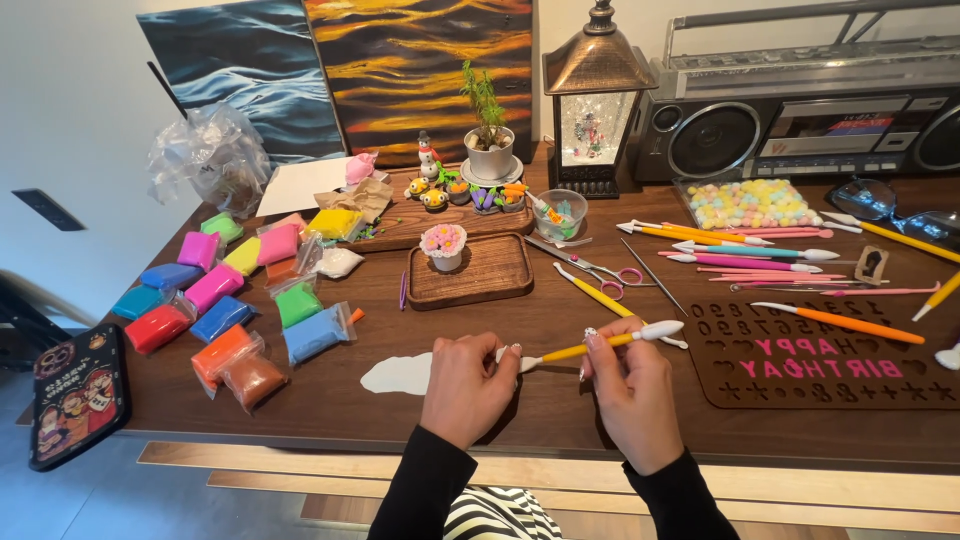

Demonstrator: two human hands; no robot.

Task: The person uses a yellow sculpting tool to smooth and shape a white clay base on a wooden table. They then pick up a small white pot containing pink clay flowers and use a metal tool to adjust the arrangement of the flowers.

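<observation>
We grip a yellow modelling tool [600,344] in both hands — left hand [466,385] pinching its tip, right hand [630,385] closed around the shaft — just right of the flat white clay [398,375] on the table [560,310].

soft even daylight, sharp focus, slight edge distortion.
</observation>
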